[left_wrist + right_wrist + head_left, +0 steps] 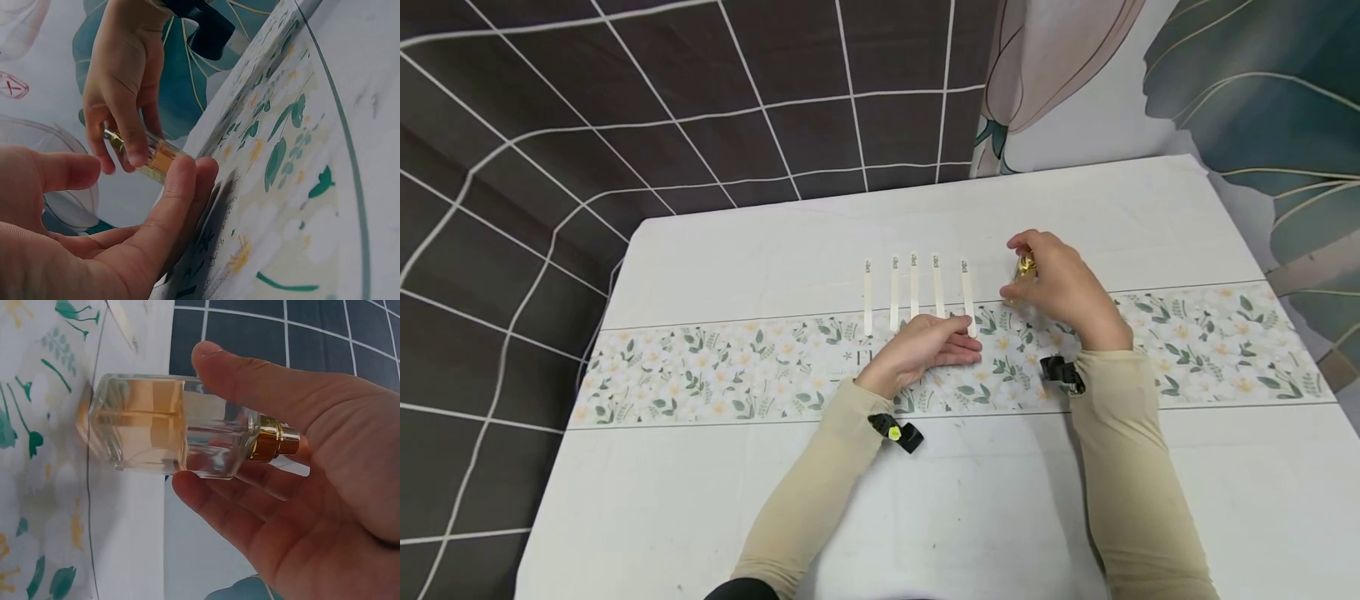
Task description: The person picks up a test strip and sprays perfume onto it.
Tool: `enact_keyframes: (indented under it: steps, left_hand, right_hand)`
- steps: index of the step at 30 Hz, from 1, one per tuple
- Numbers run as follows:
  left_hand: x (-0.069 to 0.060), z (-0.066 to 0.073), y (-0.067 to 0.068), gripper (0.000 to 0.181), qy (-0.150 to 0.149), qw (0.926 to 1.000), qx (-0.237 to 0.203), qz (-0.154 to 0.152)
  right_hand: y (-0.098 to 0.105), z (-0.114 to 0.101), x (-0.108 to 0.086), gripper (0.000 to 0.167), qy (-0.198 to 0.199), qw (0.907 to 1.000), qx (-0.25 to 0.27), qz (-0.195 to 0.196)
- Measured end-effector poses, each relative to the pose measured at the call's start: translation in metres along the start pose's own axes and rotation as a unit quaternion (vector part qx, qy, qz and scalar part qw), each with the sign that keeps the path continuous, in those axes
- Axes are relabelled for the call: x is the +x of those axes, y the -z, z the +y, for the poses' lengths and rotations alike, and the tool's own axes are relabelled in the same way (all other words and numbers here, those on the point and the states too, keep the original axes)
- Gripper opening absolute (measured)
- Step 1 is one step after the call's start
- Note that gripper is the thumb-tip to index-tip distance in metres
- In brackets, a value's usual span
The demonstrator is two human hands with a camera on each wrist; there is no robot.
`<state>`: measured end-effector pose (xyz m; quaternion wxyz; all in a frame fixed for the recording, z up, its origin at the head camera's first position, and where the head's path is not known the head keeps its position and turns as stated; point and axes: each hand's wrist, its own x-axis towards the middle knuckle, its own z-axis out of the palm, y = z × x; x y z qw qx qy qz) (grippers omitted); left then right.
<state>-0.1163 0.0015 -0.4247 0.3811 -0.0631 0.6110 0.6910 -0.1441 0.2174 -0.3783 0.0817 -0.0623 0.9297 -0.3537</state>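
Observation:
My right hand (1060,283) grips a clear glass perfume bottle (150,425) with a gold spray neck (269,439), thumb on one side and fingers on the other. Amber liquid fills its lower part. The bottle is upright, its base at or just above the table; I cannot tell whether it touches. My left hand (925,346) holds nothing, its fingers loosely extended and thumb apart. It hovers by the lower ends of several narrow white strips (868,300), partly covering some. The strips lie in a row with small dark print at their far ends.
A white table (737,267) carries a band of floral print (700,375) across its middle. Behind it and to the left hangs a dark cloth with a white grid (805,142). A leaf-patterned curtain (1262,108) hangs at the right.

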Motion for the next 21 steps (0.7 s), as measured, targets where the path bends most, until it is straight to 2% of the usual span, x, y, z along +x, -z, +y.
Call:
enact_keyframes:
  steps: [6,9,11,13,15,18,21]
  left_hand:
    - [-0.002,0.002,-0.004,0.044,-0.01,0.9998,0.019,0.003]
    - [-0.007,0.006,-0.005,0.046,-0.037,0.9972,0.064,0.013]
    - [-0.013,0.01,-0.004,0.05,-0.067,0.9886,0.13,0.034]
    - [-0.021,0.015,-0.001,0.054,-0.104,0.9714,0.204,0.063]
    - [-0.031,0.021,0.003,0.057,-0.143,0.947,0.272,0.092]
    - [-0.047,0.029,0.01,0.06,-0.201,0.9061,0.344,0.141]
    - [-0.063,0.035,0.019,0.065,-0.253,0.8552,0.406,0.2]
  right_hand:
    - [-0.001,0.003,0.002,0.066,-0.005,0.9999,0.001,-0.012]
    - [-0.001,0.003,0.003,0.065,-0.009,0.9997,-0.003,-0.021]
    - [-0.002,0.002,0.004,0.065,-0.01,0.9996,-0.005,-0.026]
    - [-0.004,0.002,0.004,0.067,-0.012,0.9994,-0.006,-0.031]
    - [-0.005,0.001,0.004,0.071,-0.02,0.9992,-0.005,-0.034]
    - [-0.005,-0.001,-0.001,0.079,-0.031,0.9991,-0.007,-0.03]
    - [0.001,-0.007,-0.008,0.089,-0.029,0.9995,-0.009,-0.004]
